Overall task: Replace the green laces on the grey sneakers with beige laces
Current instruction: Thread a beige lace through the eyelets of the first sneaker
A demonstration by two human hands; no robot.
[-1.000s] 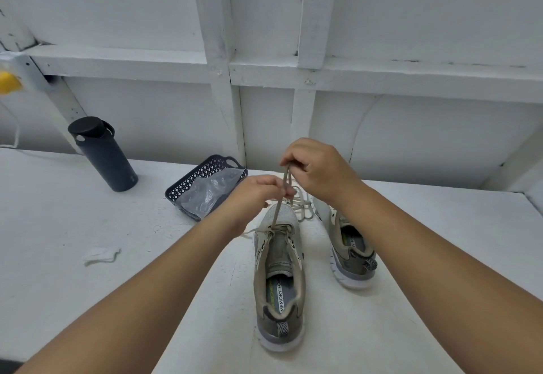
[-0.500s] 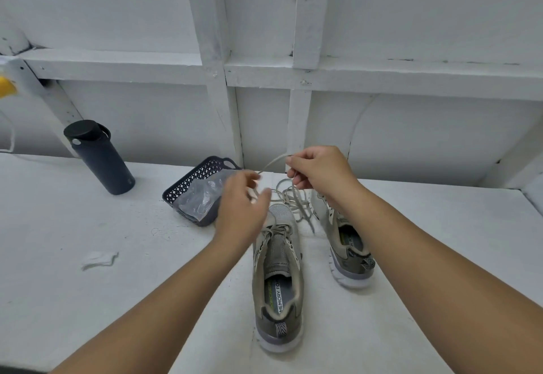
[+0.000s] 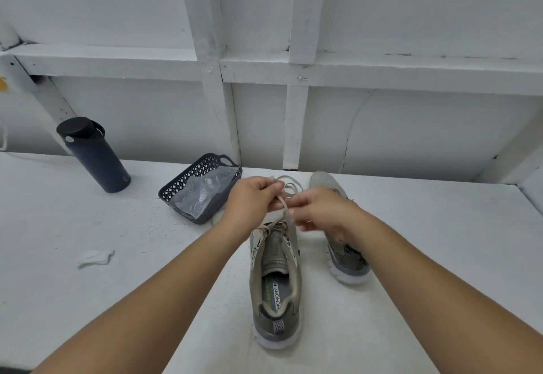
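Two grey sneakers stand on the white table, heels toward me. The nearer sneaker (image 3: pixel 276 285) is at the centre, with a beige lace (image 3: pixel 283 206) threaded through its front eyelets. My left hand (image 3: pixel 254 197) grips that lace above the toe, and loops of it show past the fingers. My right hand (image 3: pixel 320 210) pinches the lace close beside the left hand. The second sneaker (image 3: pixel 348 259) stands to the right, partly hidden by my right wrist. No green lace is in view.
A dark perforated basket (image 3: pixel 191 181) holding a clear plastic bag (image 3: pixel 202 194) sits just left of my hands. A dark water bottle (image 3: pixel 94 156) stands at the back left. A scrap of white paper (image 3: pixel 94 257) lies on the left. A white wall closes the back.
Both hands have dropped from a raised position to just above the near sneaker's toe and come together. The lace, earlier stretched upward, is now gathered in loops at my fingers.
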